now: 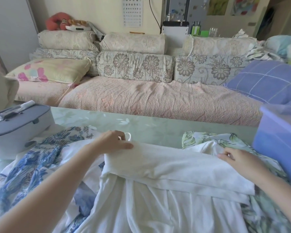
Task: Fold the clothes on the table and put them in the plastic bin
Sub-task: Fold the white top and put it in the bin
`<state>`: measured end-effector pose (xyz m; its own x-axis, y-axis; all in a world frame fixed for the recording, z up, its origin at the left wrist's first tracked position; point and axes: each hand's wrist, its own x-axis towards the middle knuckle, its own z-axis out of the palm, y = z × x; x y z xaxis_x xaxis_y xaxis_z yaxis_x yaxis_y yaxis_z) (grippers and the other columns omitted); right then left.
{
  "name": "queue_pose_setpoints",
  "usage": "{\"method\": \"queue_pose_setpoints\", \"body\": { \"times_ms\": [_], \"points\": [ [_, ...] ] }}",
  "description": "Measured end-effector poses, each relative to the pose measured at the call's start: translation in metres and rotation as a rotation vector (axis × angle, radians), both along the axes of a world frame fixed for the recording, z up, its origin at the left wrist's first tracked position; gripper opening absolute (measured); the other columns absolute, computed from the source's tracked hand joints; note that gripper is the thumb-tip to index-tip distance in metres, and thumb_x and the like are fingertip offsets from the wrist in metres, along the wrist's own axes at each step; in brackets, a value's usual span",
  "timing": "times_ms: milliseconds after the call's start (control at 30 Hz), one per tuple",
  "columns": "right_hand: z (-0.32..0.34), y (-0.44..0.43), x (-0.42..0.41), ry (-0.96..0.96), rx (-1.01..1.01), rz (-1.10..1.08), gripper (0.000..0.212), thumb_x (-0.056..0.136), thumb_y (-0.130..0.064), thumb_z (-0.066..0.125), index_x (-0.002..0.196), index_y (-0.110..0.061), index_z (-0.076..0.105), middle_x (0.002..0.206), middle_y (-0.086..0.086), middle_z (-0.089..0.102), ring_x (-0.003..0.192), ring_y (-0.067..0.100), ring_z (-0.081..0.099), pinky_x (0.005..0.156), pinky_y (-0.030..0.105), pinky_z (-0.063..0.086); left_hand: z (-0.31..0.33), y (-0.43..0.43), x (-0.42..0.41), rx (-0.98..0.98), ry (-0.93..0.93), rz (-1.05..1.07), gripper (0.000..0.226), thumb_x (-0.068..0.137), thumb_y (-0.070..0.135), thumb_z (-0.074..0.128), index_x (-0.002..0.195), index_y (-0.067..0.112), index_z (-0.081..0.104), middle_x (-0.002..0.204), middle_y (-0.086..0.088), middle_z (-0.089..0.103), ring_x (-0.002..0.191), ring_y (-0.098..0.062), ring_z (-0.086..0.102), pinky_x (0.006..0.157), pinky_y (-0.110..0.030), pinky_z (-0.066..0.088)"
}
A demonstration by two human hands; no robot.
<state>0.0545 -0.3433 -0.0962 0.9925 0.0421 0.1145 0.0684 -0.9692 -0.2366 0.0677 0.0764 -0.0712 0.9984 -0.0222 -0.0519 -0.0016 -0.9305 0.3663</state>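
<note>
A white garment (pixel 166 179) lies across the middle of the table, its upper part folded over into a band. My left hand (pixel 114 142) grips the band's left end, fingers curled over the fabric near a small white loop (pixel 127 135). My right hand (pixel 237 159) pinches the white cloth at the band's right end. A blue floral garment (pixel 40 158) lies under it on the left. A green leafy garment (pixel 265 207) lies under it on the right. The blue plastic bin (pixel 279 142) stands at the table's right edge, close to my right hand.
A grey case (pixel 18 126) with a handle sits at the left of the glass table (pixel 149 126). Behind the table runs a sofa (pixel 149 98) with floral cushions, a yellow pillow (pixel 54 69) and a blue checked pillow (pixel 267 81).
</note>
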Motion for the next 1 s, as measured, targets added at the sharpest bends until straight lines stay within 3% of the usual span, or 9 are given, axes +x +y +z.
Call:
{"method": "queue_pose_setpoints", "body": {
  "times_ms": [100, 200, 267, 333, 467, 567, 733, 900, 1000],
  "points": [
    [0.002, 0.002, -0.005, -0.003, -0.032, -0.005, 0.038, 0.088, -0.052, 0.052, 0.066, -0.022, 0.046, 0.051, -0.003, 0.043, 0.054, 0.012, 0.049, 0.054, 0.031, 0.032, 0.005, -0.005, -0.002, 0.217, -0.031, -0.006, 0.039, 0.073, 0.066, 0.062, 0.079, 0.028, 0.056, 0.082, 0.001, 0.057, 0.075, -0.019, 0.053, 0.055, -0.026, 0.033],
    [-0.010, 0.009, -0.011, -0.043, -0.223, 0.018, 0.034, 0.085, -0.056, 0.054, 0.069, -0.027, 0.045, 0.070, -0.008, 0.057, 0.073, 0.012, 0.057, 0.061, 0.029, 0.035, -0.008, -0.016, -0.005, 0.393, -0.018, -0.078, 0.051, 0.072, 0.070, 0.059, 0.102, 0.029, 0.057, 0.101, -0.002, 0.063, 0.097, -0.024, 0.058, 0.071, -0.028, 0.037],
    [-0.022, 0.011, -0.011, -0.252, -0.295, 0.102, 0.028, 0.080, -0.049, 0.065, 0.068, -0.028, 0.052, 0.073, -0.010, 0.058, 0.076, 0.018, 0.057, 0.063, 0.029, 0.035, -0.017, -0.016, -0.005, 0.272, -0.052, -0.071, 0.047, 0.077, 0.062, 0.061, 0.107, 0.025, 0.057, 0.106, -0.001, 0.064, 0.102, -0.023, 0.056, 0.077, -0.028, 0.036],
    [-0.026, 0.019, -0.012, -0.434, -0.229, 0.133, 0.027, 0.081, -0.046, 0.056, 0.066, -0.024, 0.059, 0.071, -0.008, 0.058, 0.072, 0.022, 0.056, 0.065, 0.030, 0.033, -0.015, -0.007, -0.010, 0.053, -0.227, 0.005, 0.036, 0.083, 0.047, 0.063, 0.108, 0.022, 0.060, 0.105, 0.000, 0.062, 0.105, -0.022, 0.052, 0.080, -0.029, 0.034],
    [-0.020, 0.070, -0.010, -0.503, 0.021, 0.277, 0.029, 0.083, -0.040, 0.046, 0.074, -0.021, 0.065, 0.078, -0.006, 0.063, 0.076, 0.024, 0.056, 0.074, 0.029, 0.030, -0.004, 0.005, -0.061, -0.302, -0.545, 0.267, 0.020, 0.085, 0.014, 0.065, 0.104, 0.014, 0.062, 0.100, -0.003, 0.060, 0.095, -0.023, 0.056, 0.084, -0.035, 0.044],
    [-0.016, 0.134, -0.004, -0.339, 0.276, 0.317, 0.009, 0.086, -0.025, 0.064, 0.084, -0.020, 0.071, 0.086, -0.003, 0.067, 0.085, 0.027, 0.054, 0.077, 0.026, 0.029, -0.010, -0.002, -0.110, -0.369, -0.374, 0.374, 0.026, 0.083, 0.015, 0.067, 0.108, 0.015, 0.059, 0.101, 0.000, 0.058, 0.083, -0.014, 0.058, 0.075, -0.028, 0.046],
    [-0.008, 0.252, 0.009, -0.049, 0.519, 0.388, 0.020, 0.089, -0.033, 0.062, 0.096, -0.019, 0.074, 0.101, 0.001, 0.071, 0.100, 0.025, 0.056, 0.093, 0.032, 0.038, -0.034, -0.017, -0.129, -0.406, -0.229, 0.390, 0.036, 0.076, 0.017, 0.068, 0.110, 0.019, 0.056, 0.084, 0.006, 0.059, 0.082, -0.020, 0.059, 0.072, -0.031, 0.047],
    [0.008, 0.319, 0.015, 0.147, 0.434, 0.374, 0.029, 0.086, -0.052, 0.058, 0.099, -0.028, 0.069, 0.108, -0.005, 0.066, 0.116, 0.021, 0.043, 0.095, 0.030, 0.032, -0.037, -0.014, -0.134, -0.394, -0.318, 0.488, 0.027, 0.076, 0.016, 0.067, 0.099, 0.022, 0.054, 0.072, 0.012, 0.056, 0.071, -0.014, 0.055, 0.066, -0.032, 0.047],
    [0.013, 0.331, 0.020, 0.240, 0.396, 0.367, 0.022, 0.081, -0.051, 0.064, 0.085, -0.030, 0.064, 0.103, -0.004, 0.064, 0.116, 0.019, 0.042, 0.094, 0.030, 0.033, -0.040, -0.017, -0.136, -0.400, -0.332, 0.473, 0.018, 0.078, 0.023, 0.065, 0.093, 0.027, 0.056, 0.074, 0.011, 0.058, 0.073, -0.013, 0.056, 0.062, -0.030, 0.045]
  ]
}}
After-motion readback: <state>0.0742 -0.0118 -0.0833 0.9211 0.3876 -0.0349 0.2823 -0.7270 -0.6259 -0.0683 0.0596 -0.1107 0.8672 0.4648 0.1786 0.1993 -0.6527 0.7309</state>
